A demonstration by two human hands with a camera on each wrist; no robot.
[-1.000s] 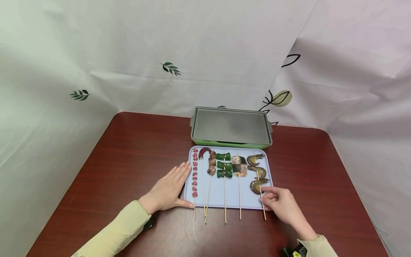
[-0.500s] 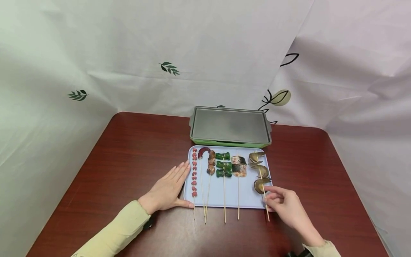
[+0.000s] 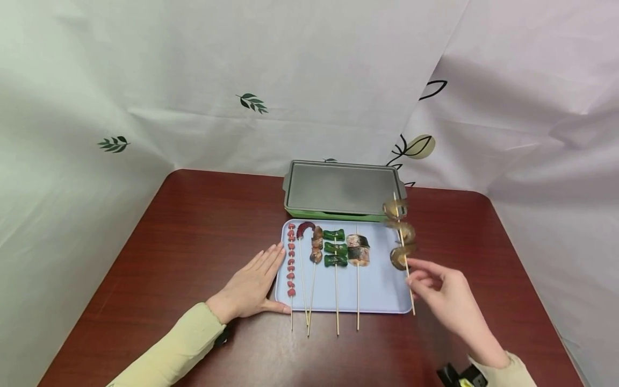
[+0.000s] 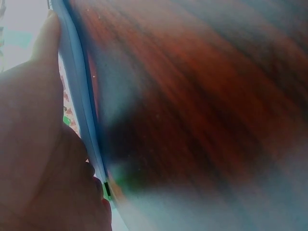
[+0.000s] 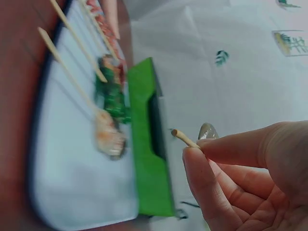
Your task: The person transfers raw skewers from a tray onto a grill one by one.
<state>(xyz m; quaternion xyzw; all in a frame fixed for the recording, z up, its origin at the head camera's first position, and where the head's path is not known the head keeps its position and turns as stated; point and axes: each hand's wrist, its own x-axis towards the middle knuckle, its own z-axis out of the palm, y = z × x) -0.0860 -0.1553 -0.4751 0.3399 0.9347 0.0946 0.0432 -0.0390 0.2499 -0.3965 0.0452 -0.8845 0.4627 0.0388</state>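
In the head view my right hand (image 3: 450, 293) pinches the stick of a shrimp skewer (image 3: 399, 259) between thumb and fingertips. Held above the right side of the light blue tray (image 3: 379, 295), the skewer has its shrimp blurred and its tip in front of the griddle's near right corner. The right wrist view shows the stick's end (image 5: 180, 135) poking out from the pinch. At the tray's left edge rests my left hand (image 3: 249, 285), fingers extended along the rim and thumb at the near corner. Several other skewers lie on the tray, including green peppers (image 3: 336, 249) and fish pieces (image 3: 358, 250).
A grey griddle (image 3: 343, 185) with a green base stands directly behind the tray. Skewer sticks overhang the tray's near edge. The reddish-brown table (image 3: 213, 215) meets pale, leaf-printed cloth (image 3: 290, 80) at the back and sides.
My right hand has lifted the shrimp skewer off the tray, moving it right and then away toward the griddle. The left hand stays at the tray's edge.
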